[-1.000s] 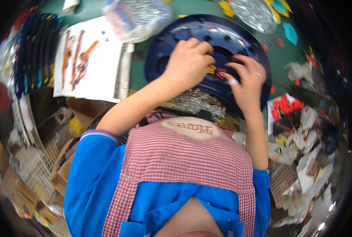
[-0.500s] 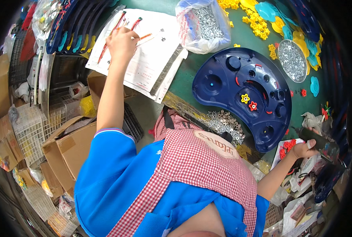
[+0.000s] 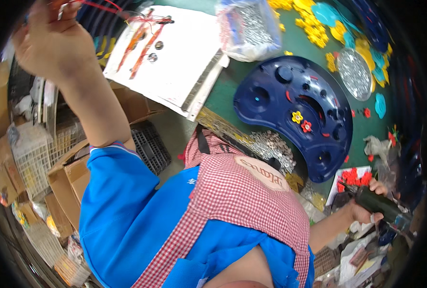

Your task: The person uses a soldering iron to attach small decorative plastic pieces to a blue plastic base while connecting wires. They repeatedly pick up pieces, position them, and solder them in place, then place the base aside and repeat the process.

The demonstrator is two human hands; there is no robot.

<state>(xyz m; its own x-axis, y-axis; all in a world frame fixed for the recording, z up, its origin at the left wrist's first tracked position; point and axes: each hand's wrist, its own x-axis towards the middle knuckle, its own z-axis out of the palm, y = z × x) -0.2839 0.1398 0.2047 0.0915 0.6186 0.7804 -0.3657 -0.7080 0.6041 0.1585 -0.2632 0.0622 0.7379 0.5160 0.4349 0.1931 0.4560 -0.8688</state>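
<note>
Left hand [image 3: 55, 48]: raised at the upper left, well apart from the panel. Fingers are bent narrow and appear to pinch the red wires [image 3: 100, 6]; blur and the picture edge hide the exact contact. The wires trail rightward from the fingers toward the white sheet [image 3: 184, 62], where orange-red strips [image 3: 147, 53] lie.

Right hand [image 3: 361, 210]: fingers wrapped around a dark green tool [image 3: 379, 204] (a white band shows on one digit). The tool's long axis runs from lower right to upper left; its thin end points past the red parts [image 3: 355, 177] toward the panel's near right end.

Dark blue panel [image 3: 280, 113]: located on the green surface [image 3: 218, 98], between the hands, the right hand being nearer. From the left fingers it lies rightward and closer to the body; from the right fingers, up and left. Its long axis runs from upper left to lower right, with the hollow edge facing the wearer. A yellow piece [image 3: 297, 117] and a red piece [image 3: 306, 126] sit side by side on it.
</note>
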